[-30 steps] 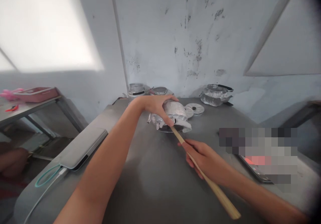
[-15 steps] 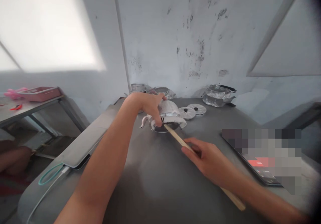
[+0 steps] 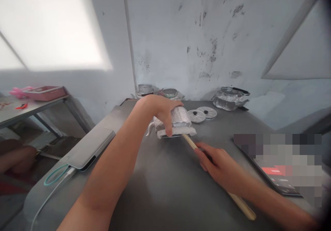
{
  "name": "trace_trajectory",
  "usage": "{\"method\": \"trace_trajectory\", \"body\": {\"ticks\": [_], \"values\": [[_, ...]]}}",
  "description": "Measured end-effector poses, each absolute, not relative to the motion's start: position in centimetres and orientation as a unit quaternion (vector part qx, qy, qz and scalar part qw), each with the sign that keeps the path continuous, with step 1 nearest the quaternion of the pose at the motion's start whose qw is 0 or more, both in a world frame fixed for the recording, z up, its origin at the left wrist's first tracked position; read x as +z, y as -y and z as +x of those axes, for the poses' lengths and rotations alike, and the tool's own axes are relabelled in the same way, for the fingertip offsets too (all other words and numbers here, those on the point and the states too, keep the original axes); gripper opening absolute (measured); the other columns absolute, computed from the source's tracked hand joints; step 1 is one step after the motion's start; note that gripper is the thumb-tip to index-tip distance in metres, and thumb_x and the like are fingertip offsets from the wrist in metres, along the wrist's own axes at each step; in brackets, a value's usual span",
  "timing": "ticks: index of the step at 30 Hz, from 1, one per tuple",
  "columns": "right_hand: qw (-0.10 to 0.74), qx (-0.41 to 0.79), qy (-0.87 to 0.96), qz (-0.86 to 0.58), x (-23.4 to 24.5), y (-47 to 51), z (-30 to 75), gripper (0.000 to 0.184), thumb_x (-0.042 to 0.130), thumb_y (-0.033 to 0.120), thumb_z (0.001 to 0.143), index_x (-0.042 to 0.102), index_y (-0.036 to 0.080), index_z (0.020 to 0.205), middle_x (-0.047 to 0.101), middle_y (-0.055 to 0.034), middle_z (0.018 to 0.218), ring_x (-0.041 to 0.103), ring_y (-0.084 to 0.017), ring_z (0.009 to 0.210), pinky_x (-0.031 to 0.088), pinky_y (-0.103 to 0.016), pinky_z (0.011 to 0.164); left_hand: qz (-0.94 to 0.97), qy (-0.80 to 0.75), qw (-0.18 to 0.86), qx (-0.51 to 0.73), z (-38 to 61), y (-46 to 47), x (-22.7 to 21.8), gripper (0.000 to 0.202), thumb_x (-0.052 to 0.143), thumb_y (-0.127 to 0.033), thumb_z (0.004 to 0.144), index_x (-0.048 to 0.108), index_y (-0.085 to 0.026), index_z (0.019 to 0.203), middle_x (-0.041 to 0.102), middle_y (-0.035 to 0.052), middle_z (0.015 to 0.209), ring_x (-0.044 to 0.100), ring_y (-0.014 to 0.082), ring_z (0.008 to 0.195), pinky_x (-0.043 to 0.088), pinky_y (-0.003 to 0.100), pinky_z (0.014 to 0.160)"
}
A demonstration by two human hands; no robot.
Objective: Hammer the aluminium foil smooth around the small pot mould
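Observation:
My left hand [image 3: 161, 112] is wrapped over a small foil-covered container [image 3: 178, 122] that rests upside down on the grey metal table [image 3: 160, 189]. A long wooden stick [image 3: 241, 205] runs from the container's lower edge back towards me. My right hand [image 3: 219, 165] grips that stick near its far end, a little short of the container. Crumpled foil hangs at the container's left side.
Two round lids [image 3: 203, 113] lie behind the container, with metal tins [image 3: 144, 88] and a foil-wrapped pot [image 3: 230, 99] at the wall. A closed laptop [image 3: 89, 148] with a teal cable lies left. A phone [image 3: 279, 181] lies right. A side table with a pink tray [image 3: 45, 93] stands far left.
The container was tilted up on its rim and now lies flat, mouth down. My right hand slid up the stick towards it. The view shifted slightly left.

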State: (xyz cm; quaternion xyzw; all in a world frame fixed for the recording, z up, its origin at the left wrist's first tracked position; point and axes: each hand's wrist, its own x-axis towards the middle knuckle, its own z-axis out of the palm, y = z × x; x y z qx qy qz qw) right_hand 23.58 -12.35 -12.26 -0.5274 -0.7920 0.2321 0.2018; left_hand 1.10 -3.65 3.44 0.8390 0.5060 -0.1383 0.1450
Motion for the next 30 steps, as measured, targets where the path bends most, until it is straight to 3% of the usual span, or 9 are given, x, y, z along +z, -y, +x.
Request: {"method": "trace_trajectory", "body": {"ticks": [2, 7, 15, 19, 21, 23, 25, 30], "values": [[0.199, 0.239, 0.793, -0.524, -12.3, 12.4, 23.5, 0.037, 0.030, 0.046, 0.103, 0.051, 0.024, 0.083, 0.058, 0.0026, 0.064, 0.050, -0.015, 0.057, 0.035, -0.030, 0.058, 0.842, -0.500, 0.146, -0.143, 1.3, 3.8, 3.5, 0.134, 0.087, -0.052, 0.046, 0.010, -0.045, 0.156, 0.031, 0.0048, 0.159, 0.046, 0.0432, 0.125, 0.048, 0.044, 0.089], [0.195, 0.245, 0.791, -0.525, -12.3, 12.5, 23.5, 0.039, 0.030, 0.047, 0.103, 0.049, 0.023, 0.079, 0.058, 0.0022, 0.064, 0.050, -0.014, 0.054, 0.036, -0.029, 0.057, 0.849, -0.487, 0.146, -0.141, 1.3, 3.7, 3.3, 0.133, 0.087, -0.051, 0.045, 0.012, -0.045, 0.155, 0.033, 0.0042, 0.158, 0.048, 0.0418, 0.123, 0.049, 0.042, 0.087], [0.190, 0.236, 0.794, -0.527, -12.1, 12.4, 23.4, 0.040, 0.029, 0.047, 0.104, 0.050, 0.024, 0.078, 0.059, 0.0028, 0.063, 0.051, -0.014, 0.055, 0.036, -0.028, 0.057, 0.848, -0.497, 0.149, -0.111, 1.4, 2.5, 2.2, 0.130, 0.081, -0.063, 0.052, 0.009, -0.040, 0.157, 0.029, 0.0077, 0.160, 0.042, 0.0444, 0.130, 0.046, 0.045, 0.093], [0.167, 0.186, 0.823, -0.511, -11.7, 12.1, 24.1, 0.037, 0.028, 0.043, 0.104, 0.054, 0.024, 0.085, 0.061, 0.0024, 0.065, 0.053, -0.014, 0.056, 0.036, -0.029, 0.058, 0.846, -0.511, 0.128, -0.087, 0.6, 1.0, 1.6, 0.124, 0.074, -0.070, 0.057, 0.011, -0.035, 0.158, 0.010, 0.0099, 0.165, 0.035, 0.0480, 0.134, 0.044, 0.047, 0.094], [0.145, 0.139, 0.843, -0.498, -11.6, 11.8, 24.7, 0.034, 0.029, 0.041, 0.104, 0.056, 0.024, 0.091, 0.064, 0.0008, 0.068, 0.056, -0.015, 0.057, 0.036, -0.029, 0.058, 0.851, -0.507, 0.123, -0.052, -0.1, 0.0, 1.2, 0.117, 0.068, -0.069, 0.065, 0.009, -0.033, 0.159, 0.005, 0.0122, 0.165, 0.038, 0.0457, 0.132, 0.044, 0.047, 0.094], [0.120, 0.089, 0.859, -0.490, -11.5, 11.5, 25.3, 0.033, 0.030, 0.040, 0.104, 0.057, 0.023, 0.096, 0.065, -0.0008, 0.070, 0.059, -0.017, 0.057, 0.035, -0.030, 0.057, 0.853, -0.503, 0.134, -0.023, -0.9, -1.1, 0.7, 0.110, 0.067, -0.057, 0.069, 0.008, -0.031, 0.159, 0.024, 0.0130, 0.161, 0.046, 0.0397, 0.126, 0.045, 0.042, 0.093], [0.107, 0.062, 0.866, -0.485, -11.4, 11.2, 25.9, 0.032, 0.030, 0.039, 0.104, 0.058, 0.023, 0.102, 0.067, -0.0018, 0.072, 0.062, -0.019, 0.059, 0.036, -0.030, 0.057, 0.854, -0.500, 0.142, -0.004, -1.7, -2.2, 0.2, 0.099, 0.065, -0.051, 0.071, 0.020, -0.029, 0.157, 0.039, 0.0112, 0.154, 0.050, 0.0363, 0.123, 0.045, 0.038, 0.092], [0.201, 0.027, 0.849, -0.488, -11.1, 11.1, 26.5, 0.031, 0.029, 0.038, 0.104, 0.050, 0.022, 0.120, 0.068, -0.0013, 0.076, 0.067, -0.020, 0.065, 0.042, -0.030, 0.059, 0.832, -0.514, 0.191, 0.082, -3.2, -3.8, -1.0, 0.065, 0.060, -0.049, 0.078, 0.048, -0.027, 0.139, 0.047, 0.0081, 0.145, 0.049, 0.0338, 0.121, 0.045, 0.037, 0.090]]}}
